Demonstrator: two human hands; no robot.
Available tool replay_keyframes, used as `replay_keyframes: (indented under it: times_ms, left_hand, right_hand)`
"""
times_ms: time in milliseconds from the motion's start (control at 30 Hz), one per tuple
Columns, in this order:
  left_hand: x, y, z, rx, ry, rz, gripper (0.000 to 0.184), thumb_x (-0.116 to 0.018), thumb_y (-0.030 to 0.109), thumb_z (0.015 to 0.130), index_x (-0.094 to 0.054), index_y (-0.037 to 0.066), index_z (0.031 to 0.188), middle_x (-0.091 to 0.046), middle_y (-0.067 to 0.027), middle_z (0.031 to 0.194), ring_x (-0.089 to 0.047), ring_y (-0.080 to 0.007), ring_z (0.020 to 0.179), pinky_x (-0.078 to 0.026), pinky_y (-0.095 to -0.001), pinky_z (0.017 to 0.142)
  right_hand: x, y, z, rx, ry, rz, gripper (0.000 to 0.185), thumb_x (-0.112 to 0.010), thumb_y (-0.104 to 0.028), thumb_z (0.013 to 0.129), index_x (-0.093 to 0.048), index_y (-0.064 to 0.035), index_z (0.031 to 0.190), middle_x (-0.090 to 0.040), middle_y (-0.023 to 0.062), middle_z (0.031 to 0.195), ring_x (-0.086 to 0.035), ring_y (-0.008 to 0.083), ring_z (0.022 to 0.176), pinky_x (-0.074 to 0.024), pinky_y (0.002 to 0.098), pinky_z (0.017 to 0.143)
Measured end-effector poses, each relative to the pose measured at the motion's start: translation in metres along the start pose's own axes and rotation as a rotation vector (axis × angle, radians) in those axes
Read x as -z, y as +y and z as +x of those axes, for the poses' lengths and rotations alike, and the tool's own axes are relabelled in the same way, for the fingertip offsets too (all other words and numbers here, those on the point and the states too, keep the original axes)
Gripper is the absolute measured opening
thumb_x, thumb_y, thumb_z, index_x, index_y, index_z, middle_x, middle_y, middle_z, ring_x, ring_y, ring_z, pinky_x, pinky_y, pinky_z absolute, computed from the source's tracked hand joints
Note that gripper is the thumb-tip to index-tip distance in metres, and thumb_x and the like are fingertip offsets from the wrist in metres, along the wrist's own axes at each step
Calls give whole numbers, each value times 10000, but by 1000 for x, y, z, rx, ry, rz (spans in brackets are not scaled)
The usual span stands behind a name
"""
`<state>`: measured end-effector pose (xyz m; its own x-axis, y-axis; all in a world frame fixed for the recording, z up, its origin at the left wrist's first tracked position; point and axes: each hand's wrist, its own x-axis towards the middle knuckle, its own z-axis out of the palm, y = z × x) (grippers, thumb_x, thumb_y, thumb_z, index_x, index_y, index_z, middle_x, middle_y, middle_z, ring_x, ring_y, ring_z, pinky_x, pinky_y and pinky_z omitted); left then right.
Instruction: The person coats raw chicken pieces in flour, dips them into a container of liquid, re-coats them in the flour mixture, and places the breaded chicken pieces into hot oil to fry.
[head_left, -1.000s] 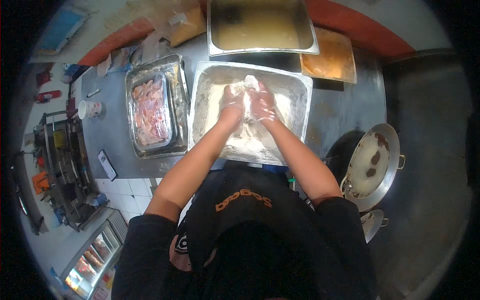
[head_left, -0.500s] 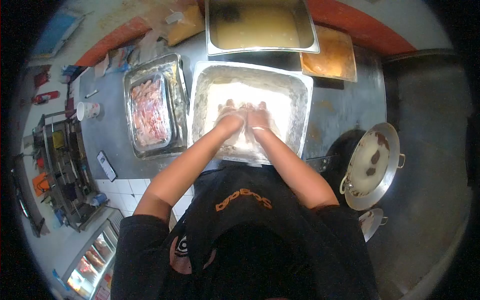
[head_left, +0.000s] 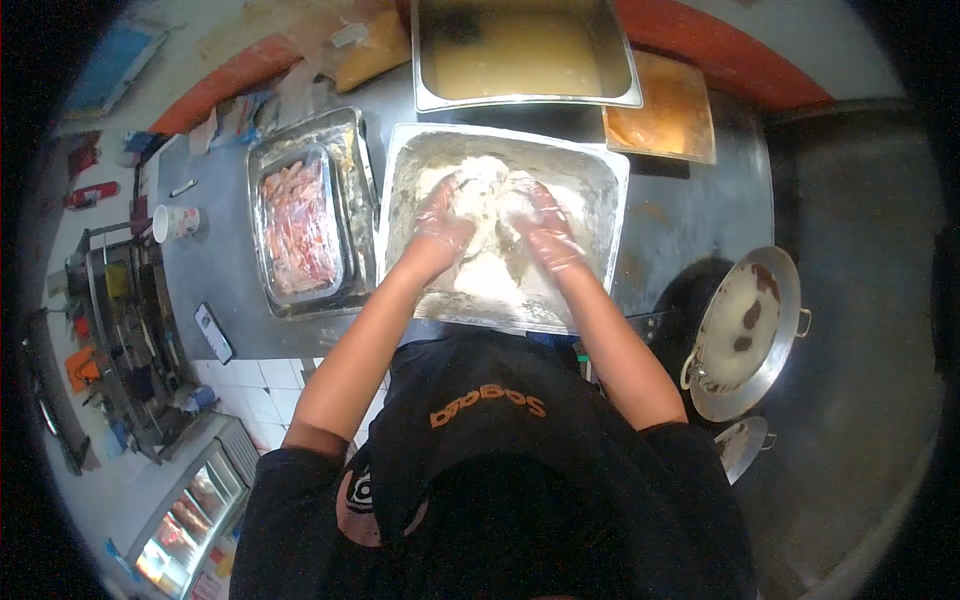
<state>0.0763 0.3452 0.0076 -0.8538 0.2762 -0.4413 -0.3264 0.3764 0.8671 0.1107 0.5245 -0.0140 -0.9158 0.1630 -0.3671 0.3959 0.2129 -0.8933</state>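
Observation:
A metal pan (head_left: pixel 398 170) in front of me holds white flour (head_left: pixel 488 280). My left hand (head_left: pixel 440 222) and my right hand (head_left: pixel 545 222), both in clear plastic gloves, are inside it, apart from each other. Their fingers curl around a floury heap (head_left: pixel 485 185), one hand on each side. The heap looks lumpy; whether pieces of food lie under the flour I cannot tell. Some fingertips are buried in the white or blurred.
Left of the pan, a clear tub of raw meat (head_left: pixel 300 225) sits in a metal tray (head_left: pixel 352 130). Behind stands a deep pan of cloudy liquid (head_left: pixel 520 65), beside an orange container (head_left: pixel 658 115). A phone (head_left: pixel 213 331) and cup (head_left: pixel 176 222) lie left; a large wok (head_left: pixel 745 335) is right.
My hands have moved apart from close together and pressed down in the flour. A floury heap now shows between them, and the flour's surface is broken up.

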Motion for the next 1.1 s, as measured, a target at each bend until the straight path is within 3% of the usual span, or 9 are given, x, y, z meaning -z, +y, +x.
replay_keyframes:
  times_ms: [67, 233, 400, 733, 800, 833, 933, 1033, 1100]
  left_hand:
    - [1, 5, -5, -83, 100, 228, 596, -599, 185, 828, -383, 72, 1373, -518, -211, 1274, -526, -280, 1147, -411, -357, 965]
    - [-23, -56, 41, -164, 160, 941, 618, -578, 308, 847, -376, 93, 1390, -469, -248, 1321, -413, -333, 1268, -322, -384, 1048]
    - [-43, -55, 68, 184, 310, -440, 623, -551, 271, 876, -312, 58, 1410, -490, -242, 1284, -421, -318, 1252, -347, -360, 1021]
    - [-24, 15, 17, 88, 176, 74, 607, -580, 217, 855, -344, 40, 1386, -474, -254, 1300, -501, -361, 1165, -407, -370, 959]
    - [-14, -34, 24, -206, 171, 608, 591, -581, 257, 855, -386, 46, 1371, -479, -242, 1306, -507, -368, 1154, -413, -373, 956]
    - [-10, -39, 21, -353, 166, 873, 584, -582, 276, 855, -408, 49, 1364, -481, -236, 1309, -510, -372, 1148, -417, -374, 955]
    - [2, -14, -4, -300, 111, 334, 591, -523, 369, 886, -411, 47, 1368, -360, -252, 1409, -366, -379, 1296, -275, -367, 1085]
    - [-5, -2, -9, 93, -72, 938, 599, -538, 379, 861, -444, 48, 1352, -458, -233, 1344, -328, -359, 1316, -268, -341, 1084]
    - [-12, -12, 8, -50, -392, 1091, 639, -520, 368, 877, -366, 13, 1386, -330, -257, 1418, -258, -387, 1346, -217, -348, 1109]
  right_hand:
    - [10, -12, 7, -200, -33, 131, 520, -554, -299, 879, -454, -46, 1322, -564, 221, 1200, -575, 274, 1072, -453, 343, 908]
    - [-61, 46, 68, -131, 335, -613, 654, -460, -553, 842, -473, -105, 1318, -513, 242, 1270, -524, 391, 1130, -427, 479, 927]
    - [-61, 8, 65, -87, -77, -467, 623, -471, -487, 877, -434, -50, 1321, -523, 277, 1222, -541, 391, 1100, -431, 425, 931]
    - [-46, -1, 36, 73, 126, 275, 379, -549, -205, 932, -452, -18, 1246, -591, 129, 1066, -594, 202, 936, -485, 280, 817]
    - [-51, 18, 32, 153, 95, 560, 361, -549, -173, 933, -452, -4, 1237, -567, 113, 1093, -576, 178, 956, -484, 254, 845]
    - [-32, -4, 22, 67, 24, 485, 436, -550, -168, 917, -416, 19, 1288, -529, 159, 1193, -553, 228, 1058, -466, 312, 924]
    - [-10, 9, 0, 241, 127, -97, 509, -565, -163, 890, -381, 24, 1326, -491, 205, 1264, -508, 282, 1154, -418, 367, 981]
    - [-20, 78, 10, -315, -55, -138, 558, -541, -265, 894, -372, 19, 1344, -444, 213, 1339, -441, 326, 1239, -353, 369, 1033]
    - [-35, 99, 15, -514, -59, -55, 564, -507, -316, 912, -371, 22, 1343, -458, 214, 1325, -448, 328, 1231, -359, 368, 1023]
